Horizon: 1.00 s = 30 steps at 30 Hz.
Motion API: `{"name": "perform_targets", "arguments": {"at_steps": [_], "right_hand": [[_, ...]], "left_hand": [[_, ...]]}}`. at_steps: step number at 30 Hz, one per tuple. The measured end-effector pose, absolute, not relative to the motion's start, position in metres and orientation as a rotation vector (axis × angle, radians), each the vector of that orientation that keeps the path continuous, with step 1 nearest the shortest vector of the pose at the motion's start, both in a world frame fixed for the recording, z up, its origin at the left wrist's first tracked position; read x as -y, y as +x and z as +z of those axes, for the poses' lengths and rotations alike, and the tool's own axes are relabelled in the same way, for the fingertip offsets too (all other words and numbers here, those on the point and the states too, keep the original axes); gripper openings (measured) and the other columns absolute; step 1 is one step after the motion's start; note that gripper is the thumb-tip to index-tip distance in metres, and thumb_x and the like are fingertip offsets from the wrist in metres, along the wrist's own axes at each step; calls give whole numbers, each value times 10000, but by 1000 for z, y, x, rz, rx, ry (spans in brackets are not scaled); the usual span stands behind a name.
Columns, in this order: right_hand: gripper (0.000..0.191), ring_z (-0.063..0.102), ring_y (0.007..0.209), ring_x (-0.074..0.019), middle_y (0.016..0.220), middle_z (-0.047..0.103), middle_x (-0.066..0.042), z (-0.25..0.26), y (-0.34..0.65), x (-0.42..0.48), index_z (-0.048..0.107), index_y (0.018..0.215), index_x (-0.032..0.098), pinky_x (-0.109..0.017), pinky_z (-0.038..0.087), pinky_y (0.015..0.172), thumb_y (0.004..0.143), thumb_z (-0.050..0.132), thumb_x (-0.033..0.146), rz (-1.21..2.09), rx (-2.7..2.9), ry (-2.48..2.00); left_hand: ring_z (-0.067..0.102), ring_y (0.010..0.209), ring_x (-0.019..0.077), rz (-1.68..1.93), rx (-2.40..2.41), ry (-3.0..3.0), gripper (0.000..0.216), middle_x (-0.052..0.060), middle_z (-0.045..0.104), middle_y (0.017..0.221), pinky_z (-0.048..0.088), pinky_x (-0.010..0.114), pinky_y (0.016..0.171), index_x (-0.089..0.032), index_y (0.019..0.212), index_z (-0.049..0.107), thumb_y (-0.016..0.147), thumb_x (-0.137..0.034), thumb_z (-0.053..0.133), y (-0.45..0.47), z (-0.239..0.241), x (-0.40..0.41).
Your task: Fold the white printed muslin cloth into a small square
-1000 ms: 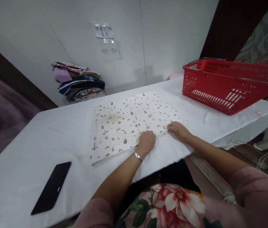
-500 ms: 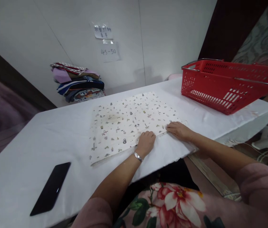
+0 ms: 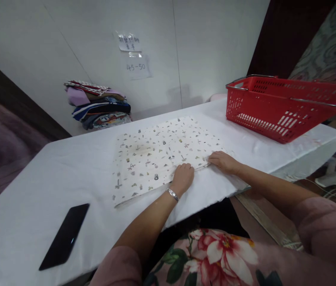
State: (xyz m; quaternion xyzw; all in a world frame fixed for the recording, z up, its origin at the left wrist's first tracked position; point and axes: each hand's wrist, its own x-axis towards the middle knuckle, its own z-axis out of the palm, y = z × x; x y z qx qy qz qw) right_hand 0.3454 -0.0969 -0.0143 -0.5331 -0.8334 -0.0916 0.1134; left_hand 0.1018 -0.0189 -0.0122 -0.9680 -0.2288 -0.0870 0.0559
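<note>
A cream cloth [image 3: 159, 155] printed with small motifs lies flat on the white table [image 3: 66, 171]. My left hand [image 3: 182, 177], with a silver bracelet at the wrist, rests on the cloth's near edge with its fingers curled down onto the fabric. My right hand [image 3: 223, 161] lies at the cloth's near right corner, fingers bent and pressing on the edge. Whether either hand pinches the fabric or only presses on it is not visible.
A red plastic basket [image 3: 278, 107] with metal handles stands at the table's right end. A black phone [image 3: 65, 235] lies near the front left edge. A stack of folded clothes [image 3: 98, 105] sits against the back wall under two paper notes [image 3: 134, 55].
Both hands stay on the cloth's near edge; only the view has shifted slightly.
</note>
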Motion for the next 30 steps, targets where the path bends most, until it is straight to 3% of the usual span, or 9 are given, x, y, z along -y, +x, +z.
{"name": "perform_targets", "arguments": {"at_steps": [4, 10, 19, 25, 30], "right_hand": [[332, 559, 939, -208, 1023, 666, -91, -15, 347, 95, 683, 1004, 196, -361, 416, 825, 932, 360, 191, -160, 2351, -1591], [325, 569, 945, -222, 1021, 673, -89, -16, 346, 91, 691, 992, 216, -384, 434, 837, 920, 374, 220, -33, 2262, -1648], [330, 574, 942, -238, 1019, 669, -104, -13, 344, 93, 688, 978, 206, -396, 445, 838, 921, 363, 226, -25, 2276, -1656], [316, 560, 966, -237, 1053, 650, -108, -7, 336, 102, 635, 1130, 192, -396, 431, 846, 847, 499, 221, -76, 2314, -1620], [296, 554, 936, -225, 1004, 657, -102, -16, 334, 99, 650, 1100, 194, -374, 415, 828, 930, 411, 224, -205, 2293, -1680]], "left_hand": [[515, 868, 210, -244, 744, -2957, 176, 78, 587, 887, 380, 350, 753, -149, 863, 612, 897, -122, 441, 102, -10, 19], [513, 928, 226, -277, 777, -2995, 208, 83, 588, 969, 389, 361, 781, -161, 925, 612, 906, -338, 506, 101, -7, 22], [541, 901, 228, -248, 844, -2977, 201, 97, 598, 934, 406, 355, 758, -136, 892, 626, 914, -202, 438, 109, -7, 18], [552, 834, 195, -292, 984, -3038, 221, 73, 602, 884, 409, 320, 699, -154, 824, 625, 910, -203, 428, 111, -2, 12], [547, 857, 197, -305, 923, -3038, 210, 69, 596, 895, 411, 324, 718, -159, 830, 620, 912, -216, 435, 107, -3, 14]]}}
